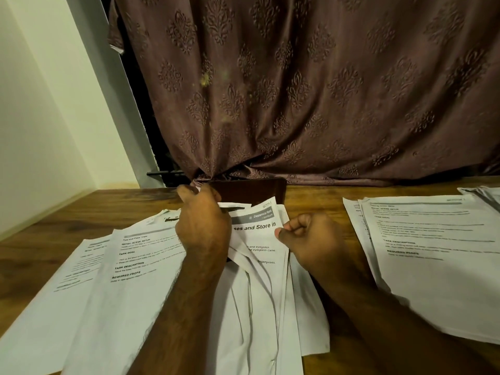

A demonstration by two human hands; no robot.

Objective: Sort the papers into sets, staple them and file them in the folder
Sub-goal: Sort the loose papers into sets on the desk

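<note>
A brown patterned curtain (297, 85) hangs across the far side, its hem bunched on the wooden counter (40, 234). Printed papers (130, 280) lie fanned over the near left and middle, with a second stack (433, 261) on the right. A dark folder (249, 189) stands at the far middle. The left hand (201, 221) pinches the far edge of the middle sheets; the right hand (311, 239), fingers curled, grips their right edge.

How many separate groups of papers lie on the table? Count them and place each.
3, perhaps more: the left spread, the middle bunch under both hands, and the right stack. Another pile's corner shows far right, mostly out of frame.
</note>
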